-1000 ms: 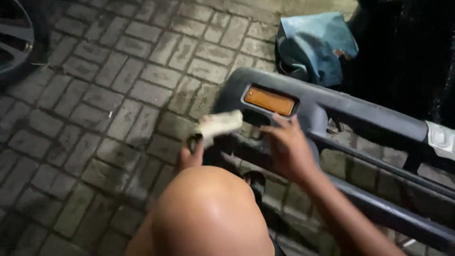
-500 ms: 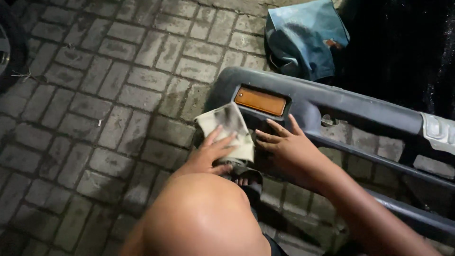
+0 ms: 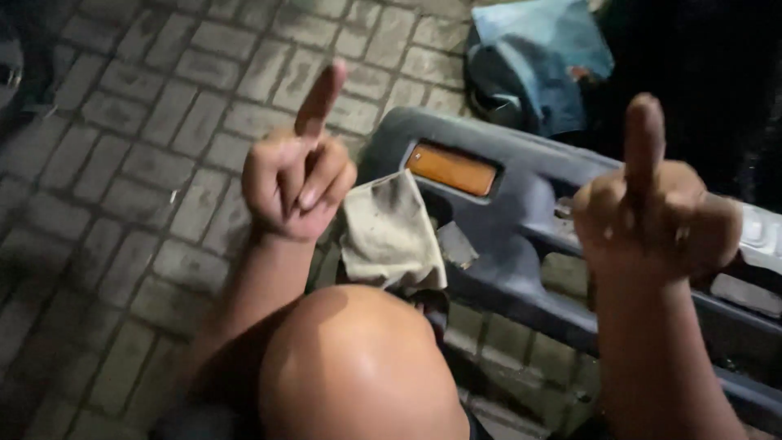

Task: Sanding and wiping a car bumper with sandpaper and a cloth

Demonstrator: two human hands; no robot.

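Note:
My left hand (image 3: 295,181) is raised above the paved ground, its fingers curled into a fist with one finger pointing up, and it holds nothing. My right hand (image 3: 656,213) is raised the same way over the grey car bumper (image 3: 521,269), empty too. A dirty whitish cloth (image 3: 389,235) lies draped on the bumper's near edge, between the two hands and apart from both. An orange reflector (image 3: 452,169) is set in the bumper just behind the cloth. My bare knee (image 3: 358,367) fills the lower middle.
Grey paving bricks (image 3: 147,163) cover the ground to the left. A blue cloth bag (image 3: 538,61) lies behind the bumper. A dark shape (image 3: 16,73) sits at the far left edge. Darkness hides the top right.
Both hands have let go of the cloth and lifted off the bumper, each now with one finger raised. The cloth stays lying on the bumper's edge.

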